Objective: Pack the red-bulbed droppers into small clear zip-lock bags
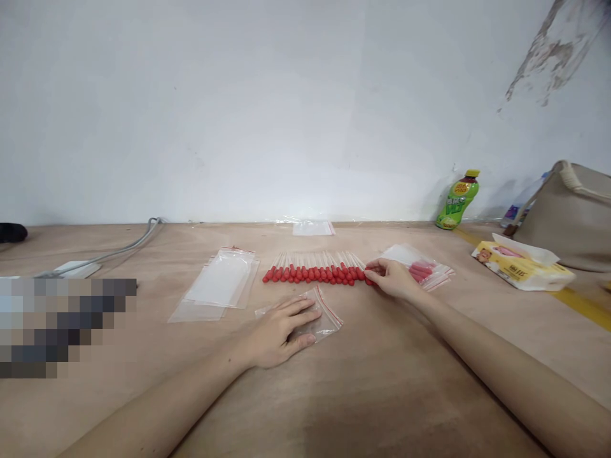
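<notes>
A row of red-tipped wooden sticks (315, 272) lies side by side on the table, red ends toward me. My right hand (394, 278) is at the row's right end, thumb and fingers pinched on the red end of a stick. Flat on a clear zip bag (327, 321) in front of the row rests my left hand (281, 331), its fingers spread. Beyond my right hand are zip bags (427, 270) with red-tipped sticks inside, partly hidden by the hand. A stack of flat zip bags (222, 280) lies left of the row.
Against the wall lies another clear bag (312, 228). To the right stand a green bottle (458, 200), a yellow tissue pack (522, 264) and a beige bag (568, 219). A grey cable (128, 245) crosses the left side, near a pixelated area.
</notes>
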The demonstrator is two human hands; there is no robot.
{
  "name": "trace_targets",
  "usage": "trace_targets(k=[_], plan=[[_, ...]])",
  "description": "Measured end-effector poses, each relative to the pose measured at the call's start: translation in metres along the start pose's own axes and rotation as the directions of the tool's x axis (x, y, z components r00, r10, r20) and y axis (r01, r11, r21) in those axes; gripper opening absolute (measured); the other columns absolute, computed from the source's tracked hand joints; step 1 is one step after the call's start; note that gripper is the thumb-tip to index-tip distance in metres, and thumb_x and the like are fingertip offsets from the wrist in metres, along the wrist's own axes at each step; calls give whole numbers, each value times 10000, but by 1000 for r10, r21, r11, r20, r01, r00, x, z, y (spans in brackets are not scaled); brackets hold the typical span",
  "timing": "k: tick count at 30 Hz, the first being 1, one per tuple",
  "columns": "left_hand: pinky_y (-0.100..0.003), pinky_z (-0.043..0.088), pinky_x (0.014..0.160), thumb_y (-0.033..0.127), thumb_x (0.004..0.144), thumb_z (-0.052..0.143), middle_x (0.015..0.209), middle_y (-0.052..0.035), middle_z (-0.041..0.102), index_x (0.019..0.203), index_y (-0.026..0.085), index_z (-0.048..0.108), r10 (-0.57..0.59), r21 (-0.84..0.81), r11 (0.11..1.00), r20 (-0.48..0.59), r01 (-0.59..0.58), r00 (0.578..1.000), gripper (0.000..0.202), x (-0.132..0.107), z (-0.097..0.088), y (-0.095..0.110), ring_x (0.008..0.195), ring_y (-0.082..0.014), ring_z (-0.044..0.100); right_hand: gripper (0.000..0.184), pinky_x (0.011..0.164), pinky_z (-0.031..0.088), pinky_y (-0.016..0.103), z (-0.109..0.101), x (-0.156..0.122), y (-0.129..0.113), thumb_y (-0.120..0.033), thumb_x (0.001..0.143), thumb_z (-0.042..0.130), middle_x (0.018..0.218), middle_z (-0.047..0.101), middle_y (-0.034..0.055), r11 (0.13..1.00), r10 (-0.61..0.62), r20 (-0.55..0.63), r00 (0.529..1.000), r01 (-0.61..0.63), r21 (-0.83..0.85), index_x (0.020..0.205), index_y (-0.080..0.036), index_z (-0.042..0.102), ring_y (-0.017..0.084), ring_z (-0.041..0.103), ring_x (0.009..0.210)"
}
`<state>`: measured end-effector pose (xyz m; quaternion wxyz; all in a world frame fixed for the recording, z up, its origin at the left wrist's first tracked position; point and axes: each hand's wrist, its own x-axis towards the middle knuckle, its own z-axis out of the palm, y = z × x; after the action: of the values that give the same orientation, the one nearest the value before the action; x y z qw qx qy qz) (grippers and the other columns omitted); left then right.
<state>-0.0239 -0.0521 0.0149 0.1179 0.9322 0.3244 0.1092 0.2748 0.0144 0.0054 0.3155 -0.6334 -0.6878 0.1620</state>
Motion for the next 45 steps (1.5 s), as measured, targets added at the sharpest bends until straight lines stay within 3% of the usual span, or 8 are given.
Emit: trace_targets(k=[8,14,22,31,36,40,43,45], plan=[[-439,211,1055,423,901,324,1398,-31,324,1299,292,376,-42,-74,996,15,43,999,422,0,-3,2,1296,-220,250,270,679,416,261,-26,6,0,-310,802,434,876,678,64,950,-26,-63,998,5,-311,880,-167,649,188,604,795],[-376,325,991,379,892,361,1294,-45,456,1133,257,560,-218,-288,937,-34,199,975,336,4,-5,2,1203,-210,398,422,725,401,368,-68,20,36,-412,692,562,1017,616,159,724,174,-209,962,-269,-635,1000,-129,624,307,549,943],[-308,438,689,408,718,572,895,-47,568,977,178,542,-504,-224,863,-308,453,807,348,5,-4,-25,800,-195,558,304,553,384,281,-78,27,56,-428,700,550,764,663,110,780,327,-61,943,-306,-546,751,-155,673,219,599,683],[-239,344,514,437,752,470,607,14,521,692,172,534,-526,-209,848,-214,487,823,278,7,-25,-34,584,-156,505,258,462,328,254,-76,27,48,-339,715,513,537,590,54,842,333,-14,943,-304,-446,534,-164,568,166,537,507],[-231,422,537,402,777,417,718,0,590,860,179,489,-643,-267,755,-477,599,599,248,-4,-63,-89,588,-145,571,206,505,336,273,-96,15,14,-326,740,477,615,588,57,866,121,-307,944,-251,-432,592,-187,511,196,544,595],[-265,441,573,362,765,453,759,-29,621,1045,174,435,-783,-225,548,-476,805,400,338,-24,-83,-129,617,-179,609,189,551,376,284,-98,2,-20,-381,760,479,672,591,45,980,-49,-500,865,-56,-192,703,-200,474,183,531,605],[-342,435,637,337,720,509,796,-93,628,1102,135,423,-833,-144,438,-436,887,340,440,-35,-81,-140,749,-278,610,267,510,394,254,-77,-9,-42,-456,764,487,686,592,31,937,-171,-330,928,258,238,743,-193,445,135,515,552],[-384,425,694,325,716,516,903,-158,611,1141,102,406,-833,1,371,-442,929,333,493,-37,-78,-138,868,-333,577,325,463,369,215,-53,-17,-52,-496,744,528,632,569,-4,844,-256,-68,964,258,470,772,-182,448,102,490,504]])
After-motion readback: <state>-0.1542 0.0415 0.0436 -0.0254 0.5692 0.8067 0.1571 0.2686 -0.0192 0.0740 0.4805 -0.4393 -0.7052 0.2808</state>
